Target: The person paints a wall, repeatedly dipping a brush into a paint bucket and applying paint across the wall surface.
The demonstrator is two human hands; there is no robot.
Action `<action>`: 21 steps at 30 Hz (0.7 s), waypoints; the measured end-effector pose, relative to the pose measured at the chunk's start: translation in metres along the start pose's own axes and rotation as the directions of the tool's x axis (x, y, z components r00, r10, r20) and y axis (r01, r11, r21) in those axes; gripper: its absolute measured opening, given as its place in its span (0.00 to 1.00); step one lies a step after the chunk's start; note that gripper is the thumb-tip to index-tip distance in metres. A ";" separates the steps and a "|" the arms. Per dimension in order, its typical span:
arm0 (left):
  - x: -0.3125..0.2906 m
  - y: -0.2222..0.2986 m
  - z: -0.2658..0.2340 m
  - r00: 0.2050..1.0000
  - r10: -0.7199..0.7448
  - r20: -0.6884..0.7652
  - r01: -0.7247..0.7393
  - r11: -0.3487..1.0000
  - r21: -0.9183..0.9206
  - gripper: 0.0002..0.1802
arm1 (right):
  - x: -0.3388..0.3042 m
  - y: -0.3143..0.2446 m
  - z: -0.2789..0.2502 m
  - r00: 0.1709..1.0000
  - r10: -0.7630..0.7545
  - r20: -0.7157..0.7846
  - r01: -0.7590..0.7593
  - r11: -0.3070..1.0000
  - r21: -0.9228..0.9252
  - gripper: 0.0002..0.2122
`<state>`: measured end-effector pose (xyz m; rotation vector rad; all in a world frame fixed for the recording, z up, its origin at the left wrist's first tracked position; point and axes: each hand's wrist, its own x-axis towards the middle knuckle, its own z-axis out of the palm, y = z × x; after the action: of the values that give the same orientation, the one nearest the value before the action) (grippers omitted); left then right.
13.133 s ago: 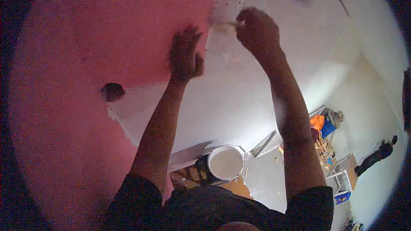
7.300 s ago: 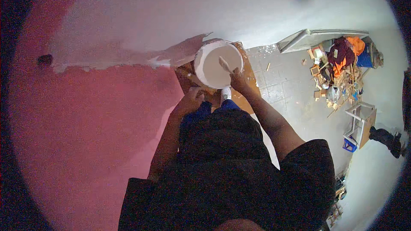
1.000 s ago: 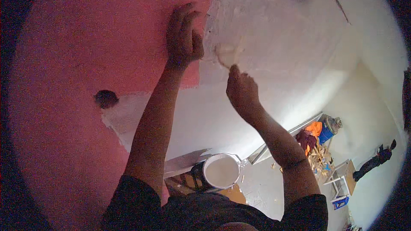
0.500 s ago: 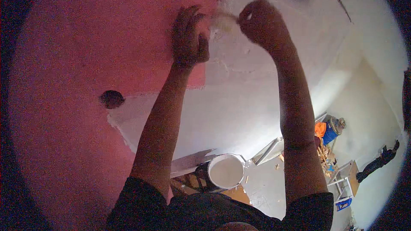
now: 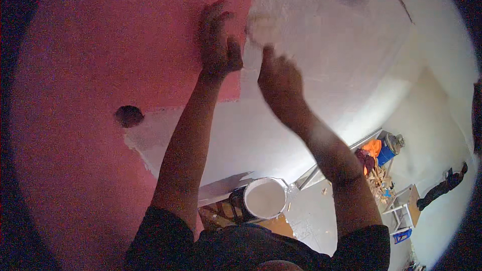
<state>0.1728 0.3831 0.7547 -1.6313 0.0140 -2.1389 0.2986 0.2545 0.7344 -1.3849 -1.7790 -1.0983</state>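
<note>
Head view: wall point(image 5: 261, 135) partly pink, floor point(image 5: 314, 213) seemingly littered

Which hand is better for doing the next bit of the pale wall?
Probably the right hand: it holds a blurred, brush-like tool up by the pale part of the wall. The left hand, by the pink part, shows no tool.

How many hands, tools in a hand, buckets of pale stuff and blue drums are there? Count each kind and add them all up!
Hands: 2 (left hand, right hand)
Tools in a hand: 1 (blurred tool)
Buckets of pale stuff: 1 (bucket)
Blue drums: 1 (blue drum)
Total: 5
</note>
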 end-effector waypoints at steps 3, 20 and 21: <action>0.000 -0.014 -0.001 0.990 0.134 -0.038 -0.132 0.991 0.034 0.21 | -0.049 -0.026 0.009 0.914 0.092 0.394 -0.128 0.990 0.066 0.13; 0.008 -0.001 -0.001 0.996 0.089 0.013 -0.090 0.995 0.048 0.19 | 0.104 0.053 -0.056 0.984 -0.104 -0.143 0.097 0.994 -0.049 0.14; 0.009 0.001 -0.001 0.994 0.111 0.016 -0.111 0.993 0.041 0.18 | 0.103 0.050 -0.065 0.985 -0.104 -0.139 0.098 0.994 -0.049 0.14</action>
<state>0.1702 0.3788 0.7627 -1.5842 0.0541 -2.0309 0.3198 0.2478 0.8646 -1.2195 -1.7482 -1.2620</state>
